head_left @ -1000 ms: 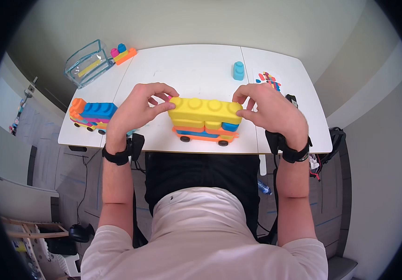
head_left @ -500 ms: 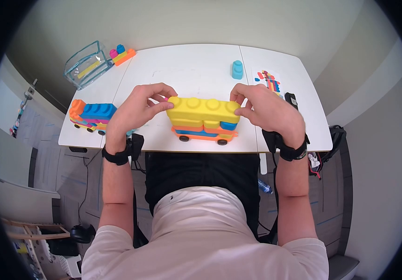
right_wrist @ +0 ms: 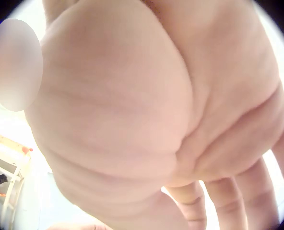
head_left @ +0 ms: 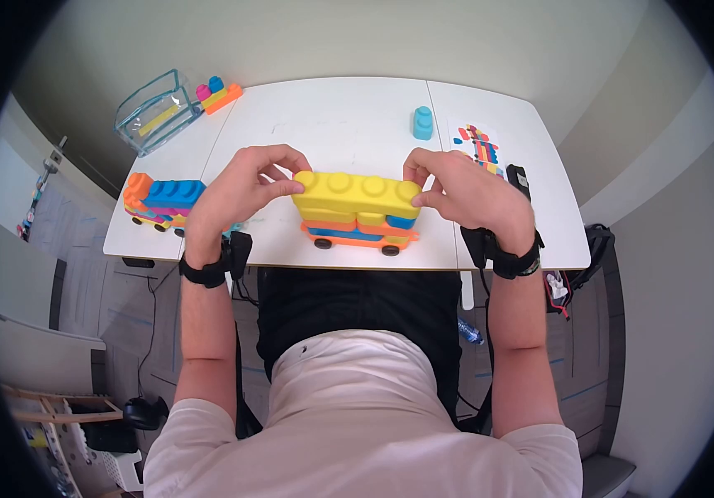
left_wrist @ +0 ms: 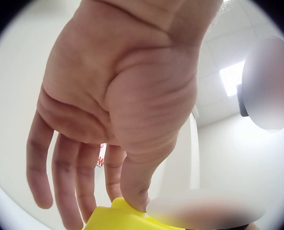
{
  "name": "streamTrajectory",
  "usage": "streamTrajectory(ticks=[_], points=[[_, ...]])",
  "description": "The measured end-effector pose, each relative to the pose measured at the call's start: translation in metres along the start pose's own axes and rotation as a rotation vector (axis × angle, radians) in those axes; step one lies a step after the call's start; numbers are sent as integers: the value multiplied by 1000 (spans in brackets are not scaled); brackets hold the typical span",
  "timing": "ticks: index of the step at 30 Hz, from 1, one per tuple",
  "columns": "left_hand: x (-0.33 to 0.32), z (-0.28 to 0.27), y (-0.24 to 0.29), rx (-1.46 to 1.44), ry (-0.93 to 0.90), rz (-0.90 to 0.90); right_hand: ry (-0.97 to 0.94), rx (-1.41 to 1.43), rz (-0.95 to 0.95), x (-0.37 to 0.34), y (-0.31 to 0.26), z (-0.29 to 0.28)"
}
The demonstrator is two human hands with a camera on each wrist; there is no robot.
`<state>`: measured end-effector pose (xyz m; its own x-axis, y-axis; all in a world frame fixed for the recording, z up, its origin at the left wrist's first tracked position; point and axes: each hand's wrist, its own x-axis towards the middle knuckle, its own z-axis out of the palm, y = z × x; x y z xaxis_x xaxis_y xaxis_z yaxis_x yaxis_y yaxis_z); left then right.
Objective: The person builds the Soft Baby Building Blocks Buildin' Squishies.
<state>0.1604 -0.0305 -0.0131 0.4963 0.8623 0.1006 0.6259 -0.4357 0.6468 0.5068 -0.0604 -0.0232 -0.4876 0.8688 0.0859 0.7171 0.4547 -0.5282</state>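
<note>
A long yellow building block [head_left: 357, 194] with a row of round studs tops a wheeled toy wagon [head_left: 344, 236] of orange, blue and yellow blocks at the table's near edge. My left hand [head_left: 245, 184] pinches the block's left end between thumb and fingertips. At the opposite end, my right hand [head_left: 473, 189] pinches it the same way. The left wrist view shows the left thumb and index finger at a yellow stud [left_wrist: 125, 206], the other fingers hanging down. In the right wrist view the palm [right_wrist: 113, 110] hides the block.
To the left stands another block vehicle [head_left: 166, 199], blue and orange on top. Behind it are a clear zip bag [head_left: 158, 116] and a small stack of blocks [head_left: 220, 98]. A teal block [head_left: 422, 123] and a picture sheet [head_left: 481, 149] lie at the back right, near a black object [head_left: 518, 178].
The wagon with its yellow block has shifted slightly left along the table, and both hands have moved with it. Their pinch on the block's ends is unchanged.
</note>
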Motion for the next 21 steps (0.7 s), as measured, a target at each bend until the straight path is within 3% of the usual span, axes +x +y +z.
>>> streamTrajectory(ticks=[17, 20, 21], points=[[-12, -17, -8, 38, 49, -24, -128, 181, 11, 27, 6, 2], [-19, -19, -7, 74, 91, -75, -32, 107, -71, 45, 36, 10], [-21, -20, -9, 96, 120, -81, 27, 136, 8, 53, 45, 12]])
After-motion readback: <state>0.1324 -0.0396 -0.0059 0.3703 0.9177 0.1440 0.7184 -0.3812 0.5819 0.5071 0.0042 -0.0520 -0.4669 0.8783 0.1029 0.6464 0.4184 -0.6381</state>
